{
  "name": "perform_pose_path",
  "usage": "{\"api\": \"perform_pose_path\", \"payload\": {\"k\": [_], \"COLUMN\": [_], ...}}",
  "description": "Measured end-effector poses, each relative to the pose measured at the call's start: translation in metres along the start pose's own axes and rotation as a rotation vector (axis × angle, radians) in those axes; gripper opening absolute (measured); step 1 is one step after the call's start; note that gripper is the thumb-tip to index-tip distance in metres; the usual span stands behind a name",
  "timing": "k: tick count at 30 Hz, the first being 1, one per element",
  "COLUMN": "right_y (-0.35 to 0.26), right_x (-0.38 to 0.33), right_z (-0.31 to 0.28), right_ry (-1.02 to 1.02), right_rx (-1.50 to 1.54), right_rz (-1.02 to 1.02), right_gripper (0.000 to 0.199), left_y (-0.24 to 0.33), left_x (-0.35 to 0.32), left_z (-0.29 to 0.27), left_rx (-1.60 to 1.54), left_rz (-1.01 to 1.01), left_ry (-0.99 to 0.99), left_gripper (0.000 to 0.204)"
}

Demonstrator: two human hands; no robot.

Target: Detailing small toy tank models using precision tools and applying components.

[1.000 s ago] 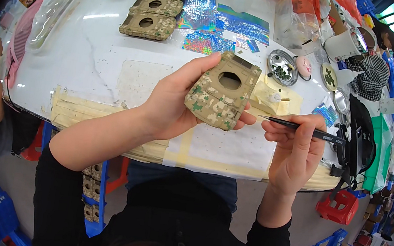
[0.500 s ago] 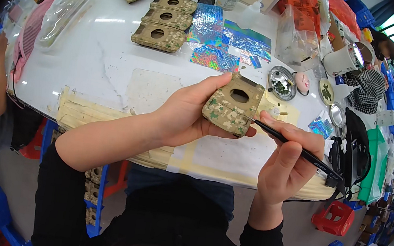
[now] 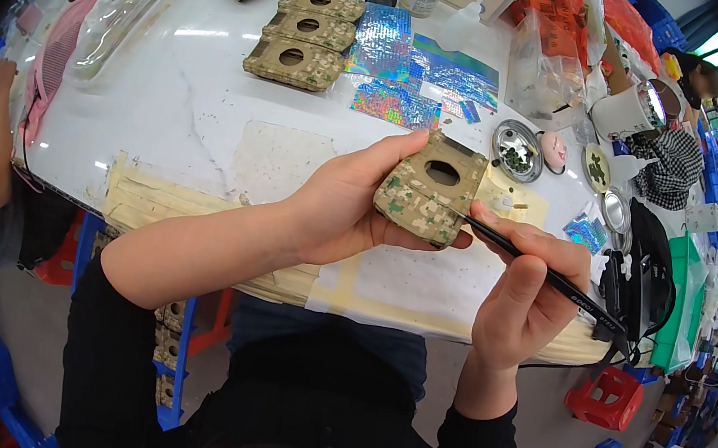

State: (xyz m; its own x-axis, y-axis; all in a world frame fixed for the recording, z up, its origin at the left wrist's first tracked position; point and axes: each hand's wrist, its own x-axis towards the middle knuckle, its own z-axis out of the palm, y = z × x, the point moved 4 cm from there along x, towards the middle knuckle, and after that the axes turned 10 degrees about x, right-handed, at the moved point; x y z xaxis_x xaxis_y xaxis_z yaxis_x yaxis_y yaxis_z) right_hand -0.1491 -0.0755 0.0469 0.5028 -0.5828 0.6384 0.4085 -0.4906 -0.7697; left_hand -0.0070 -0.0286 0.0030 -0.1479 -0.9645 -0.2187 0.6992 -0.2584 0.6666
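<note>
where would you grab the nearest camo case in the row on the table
Grip the nearest camo case by its two long edges, coming from above. It lies flat, its near long edge is open to the bare table, and the next case sits close behind, so the fingers must slip between them.

One head-worn fisheye looks steeply down (close in) over the white worktable (image 3: 201, 113).

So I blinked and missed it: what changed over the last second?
The right hand swung its black pen-like tool from level to slanting, bringing the tip up against the camouflage-patterned case. The left hand keeps gripping that case, and the row of matching cases on the table stayed put.
</note>
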Motion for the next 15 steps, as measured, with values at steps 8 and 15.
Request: {"api": "perform_pose_path", "payload": {"k": [8,15], "right_y": [0.0011,0.0004], "right_x": [0.0004,0.0003], "right_z": [-0.0008,-0.001], "right_ry": [-0.003,0.027], "right_rx": [0.1,0.188], "right_rz": [-0.013,0.033], "right_gripper": [0.017,0.015], "left_y": [0.0003,0.0003], "left_x": [-0.0002,-0.0006], "left_z": [0.0005,-0.0005], "left_rx": [-0.014,-0.01], "left_rz": [-0.004,-0.001], "left_ry": [0.008,0.008], "left_gripper": [0.051,0.051]}}
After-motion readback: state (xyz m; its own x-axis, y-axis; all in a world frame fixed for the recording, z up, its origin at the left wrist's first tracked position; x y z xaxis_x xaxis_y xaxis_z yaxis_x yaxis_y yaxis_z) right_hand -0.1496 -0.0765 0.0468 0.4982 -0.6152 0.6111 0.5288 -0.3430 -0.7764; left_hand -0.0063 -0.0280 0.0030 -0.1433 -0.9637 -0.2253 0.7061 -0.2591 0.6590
